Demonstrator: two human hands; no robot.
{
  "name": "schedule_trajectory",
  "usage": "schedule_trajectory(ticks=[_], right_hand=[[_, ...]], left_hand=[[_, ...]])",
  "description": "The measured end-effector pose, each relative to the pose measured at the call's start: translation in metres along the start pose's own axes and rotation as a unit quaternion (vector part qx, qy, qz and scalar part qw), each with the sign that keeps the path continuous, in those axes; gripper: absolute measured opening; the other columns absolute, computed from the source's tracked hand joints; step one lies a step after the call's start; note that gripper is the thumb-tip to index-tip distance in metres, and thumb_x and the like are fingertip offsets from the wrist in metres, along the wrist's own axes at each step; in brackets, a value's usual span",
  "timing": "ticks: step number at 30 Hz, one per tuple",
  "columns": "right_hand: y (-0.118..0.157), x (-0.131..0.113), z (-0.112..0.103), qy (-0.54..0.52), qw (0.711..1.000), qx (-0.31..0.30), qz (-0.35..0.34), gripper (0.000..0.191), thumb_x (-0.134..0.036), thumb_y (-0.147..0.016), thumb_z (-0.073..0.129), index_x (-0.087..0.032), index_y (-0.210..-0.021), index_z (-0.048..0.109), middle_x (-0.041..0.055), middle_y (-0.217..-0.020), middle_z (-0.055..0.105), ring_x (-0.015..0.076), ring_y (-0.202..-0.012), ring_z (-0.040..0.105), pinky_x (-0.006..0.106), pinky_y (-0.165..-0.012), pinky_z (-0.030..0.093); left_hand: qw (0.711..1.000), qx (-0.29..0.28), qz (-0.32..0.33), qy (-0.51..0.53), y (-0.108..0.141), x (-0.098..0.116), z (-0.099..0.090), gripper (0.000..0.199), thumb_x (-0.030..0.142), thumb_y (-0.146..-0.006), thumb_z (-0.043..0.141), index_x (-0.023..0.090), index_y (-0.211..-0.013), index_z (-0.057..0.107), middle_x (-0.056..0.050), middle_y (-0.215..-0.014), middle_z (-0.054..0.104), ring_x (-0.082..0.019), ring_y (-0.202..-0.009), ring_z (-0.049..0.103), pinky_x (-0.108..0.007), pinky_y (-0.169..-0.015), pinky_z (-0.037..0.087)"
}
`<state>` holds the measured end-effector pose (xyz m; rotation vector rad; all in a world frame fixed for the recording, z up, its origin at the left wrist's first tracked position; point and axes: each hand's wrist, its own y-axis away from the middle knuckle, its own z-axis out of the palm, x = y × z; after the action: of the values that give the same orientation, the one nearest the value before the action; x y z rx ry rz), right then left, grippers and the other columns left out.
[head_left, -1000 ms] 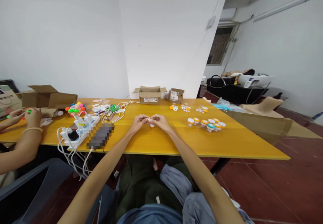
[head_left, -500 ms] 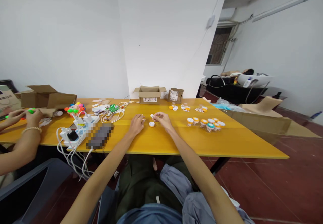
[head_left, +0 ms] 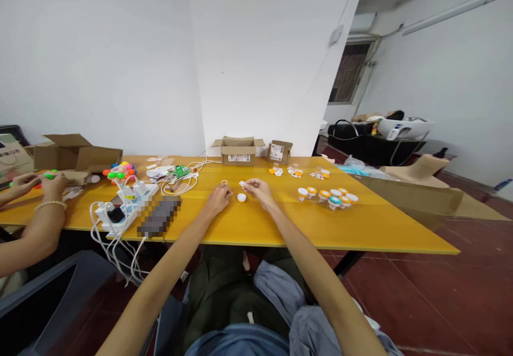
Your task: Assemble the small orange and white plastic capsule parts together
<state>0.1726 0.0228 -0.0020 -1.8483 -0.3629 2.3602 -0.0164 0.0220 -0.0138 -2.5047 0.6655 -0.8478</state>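
My right hand point(head_left: 259, 191) pinches a small white plastic piece point(head_left: 242, 184) between thumb and fingers, just above the table. My left hand point(head_left: 218, 199) is curled low over the table; whatever lies between its fingers is too small to make out. Right at its fingertips shows a small pale orange ring point(head_left: 224, 182), and I cannot tell whether the fingers touch it. Between the two hands a round white cap point(head_left: 241, 198) lies on the yellow table.
Several small clear jars with coloured lids point(head_left: 334, 201) stand to the right. Behind them lie piles of loose lids and parts point(head_left: 296, 172). Cardboard boxes point(head_left: 238, 152) stand at the back. A power strip point(head_left: 132, 211) with cables is on the left, near a co-worker's hands point(head_left: 53, 185).
My left hand has drawn slightly back and turned, so the pale orange ring now shows past its fingers. My right hand stays nearly still with the white piece.
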Motion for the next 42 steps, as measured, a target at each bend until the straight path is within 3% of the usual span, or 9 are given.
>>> schedule_trajectory(ticks=[6,13,22,31,42], right_hand=[[-0.001,0.002,0.000,-0.011,1.000,0.000,-0.001,0.040,-0.044,-0.045,0.089,-0.021,-0.066,0.064,0.0015,-0.069,0.072,0.0185,-0.069,0.069,0.035,-0.076,0.059],[-0.004,0.005,-0.002,-0.002,1.000,-0.012,-0.008,0.036,-0.042,-0.048,0.088,-0.021,-0.067,0.066,0.0019,-0.069,0.073,0.0183,-0.066,0.069,0.035,-0.072,0.059],[-0.004,0.006,-0.001,0.025,0.998,-0.051,-0.012,0.029,-0.040,-0.052,0.085,-0.022,-0.067,0.068,0.0027,-0.071,0.074,0.0213,-0.070,0.070,0.037,-0.074,0.058],[-0.001,0.005,0.002,0.070,0.994,-0.074,-0.041,0.025,-0.036,-0.053,0.083,-0.022,-0.070,0.072,0.0029,-0.074,0.075,0.0221,-0.073,0.070,0.037,-0.075,0.056],[-0.001,0.004,0.003,0.068,0.994,-0.072,-0.034,0.025,-0.035,-0.052,0.083,-0.021,-0.070,0.072,0.0026,-0.074,0.075,0.0216,-0.075,0.070,0.036,-0.077,0.056]], left_hand=[[0.995,0.021,0.012,0.095,-0.003,0.009,-0.002,0.013,0.015,-0.087,0.054,0.021,-0.079,0.062,-0.002,-0.079,0.066,-0.018,-0.079,0.063,-0.032,-0.079,0.050],[0.972,0.054,0.001,0.230,-0.004,0.011,-0.001,0.013,0.031,-0.086,0.061,0.020,-0.080,0.063,0.000,-0.073,0.065,-0.015,-0.067,0.061,-0.029,-0.070,0.051],[0.934,0.057,-0.045,0.350,-0.008,0.017,-0.002,0.021,0.038,-0.076,0.072,0.018,-0.075,0.064,0.000,-0.069,0.067,-0.015,-0.065,0.062,-0.029,-0.067,0.052],[0.913,0.073,-0.066,0.396,-0.007,0.020,-0.004,0.027,0.042,-0.070,0.077,0.018,-0.071,0.064,-0.001,-0.068,0.069,-0.016,-0.065,0.065,-0.031,-0.068,0.054],[0.915,0.070,-0.067,0.392,-0.008,0.017,0.002,0.035,0.051,-0.071,0.076,0.018,-0.074,0.062,0.000,-0.067,0.068,-0.016,-0.063,0.065,-0.030,-0.066,0.055]])
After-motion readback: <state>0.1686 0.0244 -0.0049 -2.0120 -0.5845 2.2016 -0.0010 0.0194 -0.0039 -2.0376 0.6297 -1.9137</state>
